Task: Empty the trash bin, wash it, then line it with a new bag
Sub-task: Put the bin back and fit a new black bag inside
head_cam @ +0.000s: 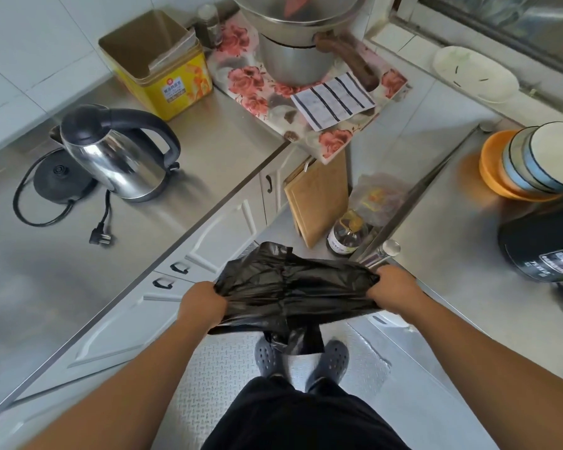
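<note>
Hands hold a black trash bag (pixel 293 290) stretched between them, above the floor in the corner where two steel tables meet. The left hand (pixel 202 305) has its grip clamped on the bag's left edge; the right hand (pixel 392 289) is clamped on the right edge. The bag's lower part hangs crumpled down toward two grey clogs (pixel 301 357) on a patterned metal floor (pixel 221 362).

The left table (pixel 182 203) runs along the left, its front edge slanting up toward the corner. A steel kettle (pixel 121 154) sits near its middle, beside its black base (pixel 61 180) with a loose cord. A yellow square bin (pixel 158 63) stands open at the back, well apart from the bag.

The right table (pixel 452 241) carries stacked bowls (pixel 533 160) and a black cooker (pixel 546 241) near its far side.

A bottle (pixel 346 233) and a wooden board (pixel 319 196) stand on the floor in the corner gap just beyond the bag. The floor strip between the tables is narrow.
</note>
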{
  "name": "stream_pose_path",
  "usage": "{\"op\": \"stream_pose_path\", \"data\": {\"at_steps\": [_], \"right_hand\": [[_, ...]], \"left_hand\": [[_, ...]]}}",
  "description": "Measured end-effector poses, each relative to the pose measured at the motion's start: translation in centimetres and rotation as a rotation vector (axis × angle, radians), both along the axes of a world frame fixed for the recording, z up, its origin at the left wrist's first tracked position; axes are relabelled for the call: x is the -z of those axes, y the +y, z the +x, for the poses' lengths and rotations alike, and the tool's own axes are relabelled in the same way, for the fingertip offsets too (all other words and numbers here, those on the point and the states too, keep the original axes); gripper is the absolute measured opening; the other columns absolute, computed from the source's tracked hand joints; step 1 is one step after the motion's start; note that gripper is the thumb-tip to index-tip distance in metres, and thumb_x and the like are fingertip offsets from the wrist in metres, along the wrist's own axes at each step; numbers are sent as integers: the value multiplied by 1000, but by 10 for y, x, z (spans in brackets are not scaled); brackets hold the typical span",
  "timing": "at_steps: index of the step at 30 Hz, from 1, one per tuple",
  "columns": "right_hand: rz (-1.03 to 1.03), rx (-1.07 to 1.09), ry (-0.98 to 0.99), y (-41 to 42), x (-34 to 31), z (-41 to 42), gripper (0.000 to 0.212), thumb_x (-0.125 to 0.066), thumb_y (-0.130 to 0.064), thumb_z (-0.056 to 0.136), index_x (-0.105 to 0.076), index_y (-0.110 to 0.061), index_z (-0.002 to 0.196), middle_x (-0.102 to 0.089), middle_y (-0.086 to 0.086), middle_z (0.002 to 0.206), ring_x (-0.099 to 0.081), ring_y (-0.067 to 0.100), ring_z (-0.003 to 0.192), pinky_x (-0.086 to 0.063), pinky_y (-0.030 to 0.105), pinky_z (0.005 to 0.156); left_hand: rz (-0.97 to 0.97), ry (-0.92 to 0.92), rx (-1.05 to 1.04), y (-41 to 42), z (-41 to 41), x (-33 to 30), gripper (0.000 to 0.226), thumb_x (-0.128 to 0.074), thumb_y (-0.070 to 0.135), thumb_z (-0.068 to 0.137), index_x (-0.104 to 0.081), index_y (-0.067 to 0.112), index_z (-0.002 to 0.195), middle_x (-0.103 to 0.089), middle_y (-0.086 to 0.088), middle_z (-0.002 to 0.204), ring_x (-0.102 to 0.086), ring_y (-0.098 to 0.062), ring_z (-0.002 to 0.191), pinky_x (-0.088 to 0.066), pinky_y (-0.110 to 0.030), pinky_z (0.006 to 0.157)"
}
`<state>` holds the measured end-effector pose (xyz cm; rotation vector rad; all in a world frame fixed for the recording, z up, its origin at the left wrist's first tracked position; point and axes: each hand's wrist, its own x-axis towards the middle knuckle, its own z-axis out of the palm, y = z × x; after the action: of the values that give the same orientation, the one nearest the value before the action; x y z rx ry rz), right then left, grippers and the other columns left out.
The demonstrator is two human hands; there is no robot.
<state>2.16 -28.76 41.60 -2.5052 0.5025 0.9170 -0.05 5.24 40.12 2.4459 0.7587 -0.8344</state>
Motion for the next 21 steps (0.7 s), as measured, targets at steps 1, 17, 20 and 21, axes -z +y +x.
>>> {"op": "stream_pose_path", "data": {"at_steps": [1,17,20,21], "right_hand": [[-31,-23,-5,-3,3,0,15,-64,-8,73,-51,-13,68,-53,5,68,-49,17,58,-29,25,46],[-81,140,-43,-25,25,-12,19,-63,-10,75,-47,-8,63,-46,7,63,-44,20,57,-30,28,51],[-45,102,-39,-16,24,-17,23,-68,-21,76,-50,-12,64,-53,5,65,-51,20,60,-32,28,50],[-33,99,-37,-12,25,-20,24,-69,-24,76,-51,-14,64,-54,4,64,-53,19,59,-32,27,49]], "left_hand": [[-9,1,-46,2,-1,4,20,-53,3,82,-51,8,63,-56,-9,66,-52,-23,60,-36,-28,51],[-551,-10,-729,-5,8,0,28,-75,34,82,-67,12,95,-78,-13,87,-75,-33,79,-63,-43,75],[-514,-81,-599,-18,11,-2,23,-69,41,84,-66,19,82,-75,-12,90,-72,-34,86,-60,-49,85],[-511,-95,-585,-23,12,-3,23,-66,42,86,-65,21,78,-73,-10,88,-71,-32,86,-60,-46,84]]}}
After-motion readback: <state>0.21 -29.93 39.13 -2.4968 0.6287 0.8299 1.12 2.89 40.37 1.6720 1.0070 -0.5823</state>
